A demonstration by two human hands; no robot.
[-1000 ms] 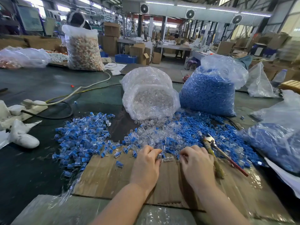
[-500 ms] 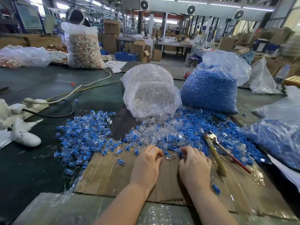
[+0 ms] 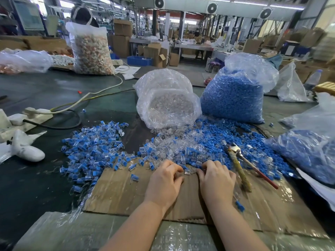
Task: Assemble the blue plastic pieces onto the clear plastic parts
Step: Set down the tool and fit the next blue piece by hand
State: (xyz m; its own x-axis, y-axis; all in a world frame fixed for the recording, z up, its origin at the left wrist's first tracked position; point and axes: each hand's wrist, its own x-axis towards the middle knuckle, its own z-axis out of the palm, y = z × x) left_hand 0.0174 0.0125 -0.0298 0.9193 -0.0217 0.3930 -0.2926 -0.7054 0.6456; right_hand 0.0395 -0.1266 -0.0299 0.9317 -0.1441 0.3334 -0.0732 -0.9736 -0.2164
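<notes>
Small clear plastic parts (image 3: 187, 172) sit between two bare hands on a brown cardboard sheet (image 3: 126, 192) atop the dark table (image 3: 36, 178); left hand (image 3: 164, 183) and right hand (image 3: 216, 180) fingers curl around them. Loose blue plastic pieces (image 3: 213, 142) lie just beyond, before a bag of blue pieces (image 3: 233, 98).

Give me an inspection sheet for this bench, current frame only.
Surface: dark table, cardboard sheet under the hands.
Job's things: clear parts bag, blue pieces bag, assembled pile, loose mix.
Clutter: pliers, white glove, empty bags.
Grippers: left hand and right hand curled at a clear part; grip hidden.
Cables: white cable, black cable.
Surroundings: factory floor, cartons, wall fans.
</notes>
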